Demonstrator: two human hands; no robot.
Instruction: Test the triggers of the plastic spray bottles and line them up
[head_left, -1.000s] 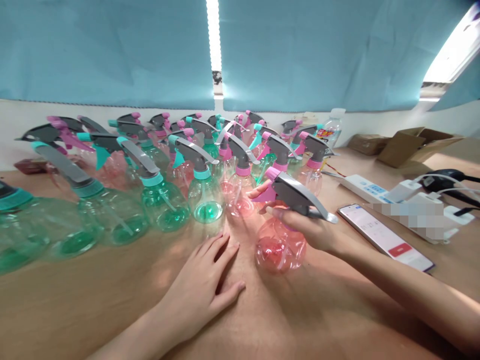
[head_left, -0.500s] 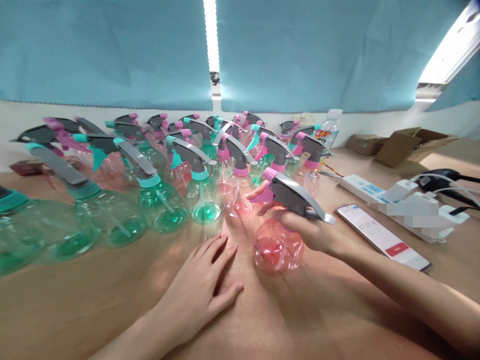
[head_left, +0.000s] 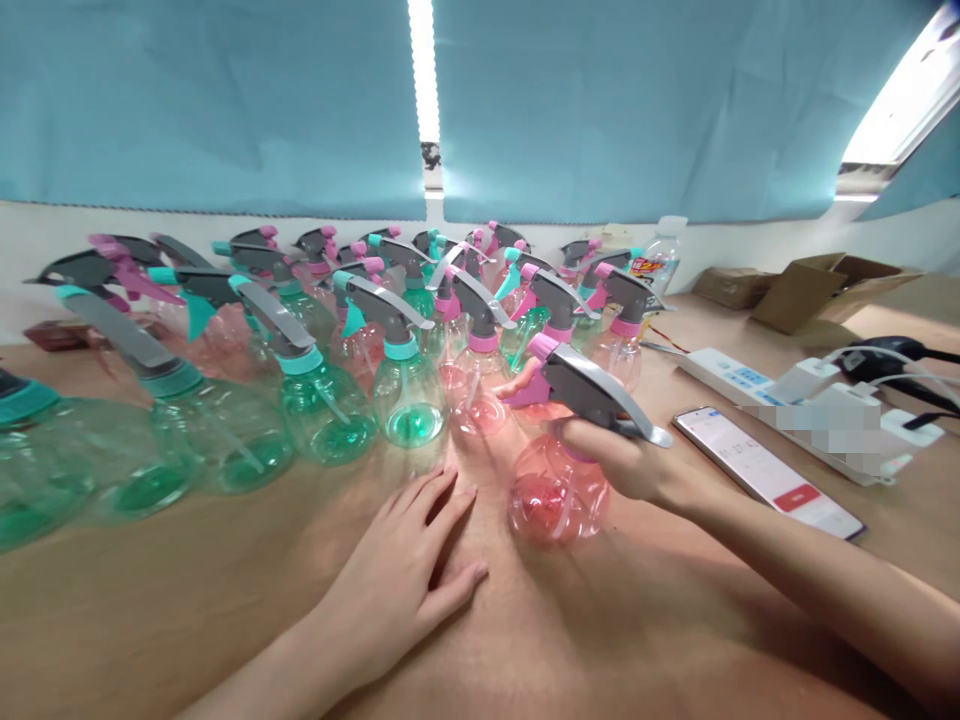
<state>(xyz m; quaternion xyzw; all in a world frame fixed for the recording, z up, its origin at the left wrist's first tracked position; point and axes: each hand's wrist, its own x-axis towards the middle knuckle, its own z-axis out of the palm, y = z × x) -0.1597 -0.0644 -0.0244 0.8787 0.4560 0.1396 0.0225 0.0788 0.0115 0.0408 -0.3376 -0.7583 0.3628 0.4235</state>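
In my right hand (head_left: 626, 455) is a pink spray bottle (head_left: 559, 495) with a grey head and pink nozzle. The hand wraps round its neck, with fingers at the pink trigger (head_left: 531, 388); part of them is hidden behind the bottle. The bottle stands upright on the table (head_left: 480, 640). My left hand (head_left: 405, 555) lies flat on the tabletop to its left, fingers stretched out and holding nothing. Just beyond that hand stands a green spray bottle (head_left: 409, 395), and beside it a clear pink one (head_left: 481, 390).
Several more green and pink spray bottles (head_left: 322, 410) crowd the left and back. To the right lie a phone (head_left: 769, 470) and a white power strip (head_left: 727, 375) with plugs and cables. An opened cardboard box (head_left: 817, 295) and a clear labelled bottle (head_left: 664, 255) stand farther back.
The fingers of my right hand have curled in closer behind the trigger of the pink spray bottle. My left hand and the other bottles stay where they were.
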